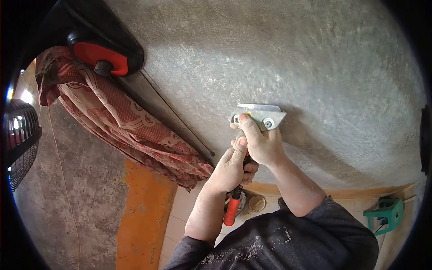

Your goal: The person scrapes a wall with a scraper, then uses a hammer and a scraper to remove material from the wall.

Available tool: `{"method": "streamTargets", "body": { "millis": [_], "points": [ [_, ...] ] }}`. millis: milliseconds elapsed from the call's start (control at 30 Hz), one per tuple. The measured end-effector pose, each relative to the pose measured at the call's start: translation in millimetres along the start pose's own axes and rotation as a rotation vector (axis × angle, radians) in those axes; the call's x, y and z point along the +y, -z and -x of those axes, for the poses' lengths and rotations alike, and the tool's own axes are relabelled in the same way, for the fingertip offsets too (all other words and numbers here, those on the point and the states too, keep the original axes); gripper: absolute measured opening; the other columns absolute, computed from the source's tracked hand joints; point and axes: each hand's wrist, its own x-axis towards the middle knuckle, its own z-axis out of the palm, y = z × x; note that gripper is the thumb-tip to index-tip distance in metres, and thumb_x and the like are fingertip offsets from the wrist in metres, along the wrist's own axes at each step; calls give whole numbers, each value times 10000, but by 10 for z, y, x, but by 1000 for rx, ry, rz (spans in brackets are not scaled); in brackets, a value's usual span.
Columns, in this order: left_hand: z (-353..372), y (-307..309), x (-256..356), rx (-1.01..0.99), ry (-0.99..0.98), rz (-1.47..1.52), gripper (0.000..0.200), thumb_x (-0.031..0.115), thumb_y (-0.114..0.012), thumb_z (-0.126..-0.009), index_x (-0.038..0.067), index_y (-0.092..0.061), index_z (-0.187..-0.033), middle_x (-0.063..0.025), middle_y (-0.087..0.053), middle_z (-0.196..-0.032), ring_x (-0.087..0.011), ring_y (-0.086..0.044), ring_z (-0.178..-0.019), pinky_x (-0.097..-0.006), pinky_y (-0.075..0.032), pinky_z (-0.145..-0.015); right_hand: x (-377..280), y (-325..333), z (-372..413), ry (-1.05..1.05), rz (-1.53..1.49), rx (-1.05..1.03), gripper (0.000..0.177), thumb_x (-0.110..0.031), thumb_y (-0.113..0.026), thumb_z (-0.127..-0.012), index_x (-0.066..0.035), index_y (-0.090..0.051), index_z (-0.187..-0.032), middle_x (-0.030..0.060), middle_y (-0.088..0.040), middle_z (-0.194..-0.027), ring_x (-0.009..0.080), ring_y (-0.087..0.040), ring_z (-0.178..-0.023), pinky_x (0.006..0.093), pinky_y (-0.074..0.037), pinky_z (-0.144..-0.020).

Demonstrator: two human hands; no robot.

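Observation:
A wall scraper (275,119) with a wide metal blade, bolt heads on its plate and a red and black handle is raised before a grey plastered wall (324,58). The blade edge is right at the wall surface. My right hand (264,146) is closed high on the tool, its thumb pressed on the metal head between the bolts. Lower down, my left hand (230,168) wraps round the handle, thumb pointing up toward the head. The red end of the grip sticks out below it. Fingers behind the head are mostly hidden.
A bunched red patterned curtain (121,112) hangs at the left, beside a black and red fixture (101,56) and a fan (22,139). An orange-painted strip (146,216) borders the wall. At lower right is a green plastic stool (390,213).

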Motion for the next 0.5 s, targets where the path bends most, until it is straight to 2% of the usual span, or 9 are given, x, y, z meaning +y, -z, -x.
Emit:
{"method": "streamTargets", "body": {
  "millis": [100, 200, 233, 333, 500],
  "points": [
    [-2, 4, 47, -7, 5, 33, 455, 525, -267, -920, 99, -400, -835, 29, -352, -569, -44, -303, -423, -192, -288, -390, 3, 10, -51, 33, 84, -27, 215, -156, -508, -866, -7, -571, -724, 6, -540, -564, 68, -539, -516, 228, -406, -444],
    [-1, 14, -13, -16, 18, -21, 444, 524, -261, -921, 109, -393, -833, 29, -349, -566, -44, -292, -422, -195, -280, -380, 45, 61, 22, 17, 82, -37, 177, -142, -506, -884, 25, -562, -894, 100, -613, -758, 91, -560, -525, 237, -499, -462],
    [-11, -7, -19, -20, 20, -5, 430, 525, -257, -920, 122, -392, -851, 29, -346, -566, -43, -276, -417, -195, -269, -371, 52, 64, 22, 20, 58, -32, 185, -146, -508, -885, 29, -565, -872, 96, -613, -748, 92, -559, -516, 232, -488, -454],
    [-17, 9, 29, -56, 20, 29, 416, 524, -253, -920, 135, -389, -868, 28, -344, -567, -42, -262, -413, -196, -260, -369, 6, 18, -19, 73, 106, -7, 212, -145, -503, -871, -11, -570, -722, -4, -539, -561, 57, -514, -497, 228, -380, -425],
    [-43, 32, -30, -23, -3, 5, 450, 528, -238, -921, 122, -411, -836, 28, -315, -518, -53, -257, -387, -205, -238, -347, 0, -10, 6, 92, 104, 4, 214, -135, -496, -873, -22, -566, -705, -12, -532, -557, 53, -500, -487, 223, -367, -419]
  ]
}}
